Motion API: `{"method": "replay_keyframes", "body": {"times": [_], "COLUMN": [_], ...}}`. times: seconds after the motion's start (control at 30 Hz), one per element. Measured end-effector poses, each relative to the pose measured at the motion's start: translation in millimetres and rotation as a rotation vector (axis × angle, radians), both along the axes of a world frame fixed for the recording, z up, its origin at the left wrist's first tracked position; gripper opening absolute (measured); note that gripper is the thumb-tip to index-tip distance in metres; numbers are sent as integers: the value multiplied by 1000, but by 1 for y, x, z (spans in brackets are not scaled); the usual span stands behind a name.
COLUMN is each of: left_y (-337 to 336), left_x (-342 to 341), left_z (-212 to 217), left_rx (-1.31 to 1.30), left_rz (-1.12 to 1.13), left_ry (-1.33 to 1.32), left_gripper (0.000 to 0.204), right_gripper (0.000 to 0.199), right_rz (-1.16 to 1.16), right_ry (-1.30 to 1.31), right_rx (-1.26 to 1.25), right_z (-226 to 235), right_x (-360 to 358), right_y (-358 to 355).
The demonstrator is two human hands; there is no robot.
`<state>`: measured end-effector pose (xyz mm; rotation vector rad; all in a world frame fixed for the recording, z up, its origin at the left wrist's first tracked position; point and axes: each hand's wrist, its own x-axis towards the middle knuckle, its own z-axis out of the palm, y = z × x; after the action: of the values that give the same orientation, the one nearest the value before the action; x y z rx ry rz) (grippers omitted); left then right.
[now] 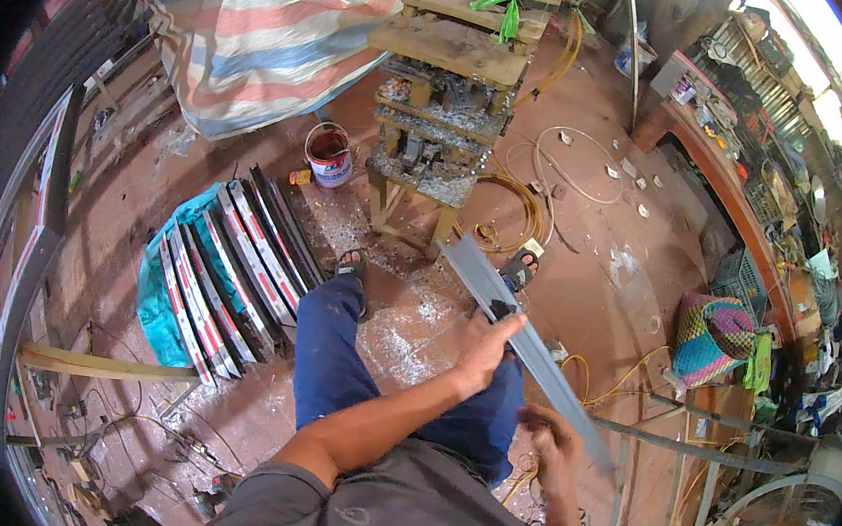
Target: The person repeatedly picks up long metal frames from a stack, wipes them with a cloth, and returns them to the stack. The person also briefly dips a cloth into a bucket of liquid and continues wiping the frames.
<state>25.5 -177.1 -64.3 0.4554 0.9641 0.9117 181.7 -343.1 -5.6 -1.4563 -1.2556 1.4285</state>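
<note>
Both our hands are gripping a long grey metal strip (525, 337) across our lap: left hand (482, 347) closing fingers over its middle, right hand (553, 443) clutching its near end. Open red floor (601, 269) is lying ahead; a wooden stand (446, 95), paint bucket (329, 155) and stacked panels (230, 266) are crowding the left.

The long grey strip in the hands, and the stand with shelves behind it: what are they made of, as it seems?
The long grey strip, held by the left hand and right hand, looks like metal, probably aluminium: thin, straight, with a dull grey sheen. The stand seems raw wood: pale, unpainted planks and square legs, rough at the edges.
</note>
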Motion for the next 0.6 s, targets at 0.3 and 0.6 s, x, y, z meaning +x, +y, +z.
{"method": "replay_keyframes", "body": {"times": [0.3, 0.6], "left_y": [81, 163], "left_x": [-47, -44], "left_z": [58, 71], "left_rx": [-47, 113], "left_rz": [-183, 86], "left_ry": [-15, 219], "left_gripper": [44, 58], "right_gripper": [146, 127], "right_rz": [410, 139], "right_ry": [-683, -3], "right_rx": [-555, -348], "right_z": [-2, 2], "right_x": [114, 80], "right_y": [-88, -83]}}
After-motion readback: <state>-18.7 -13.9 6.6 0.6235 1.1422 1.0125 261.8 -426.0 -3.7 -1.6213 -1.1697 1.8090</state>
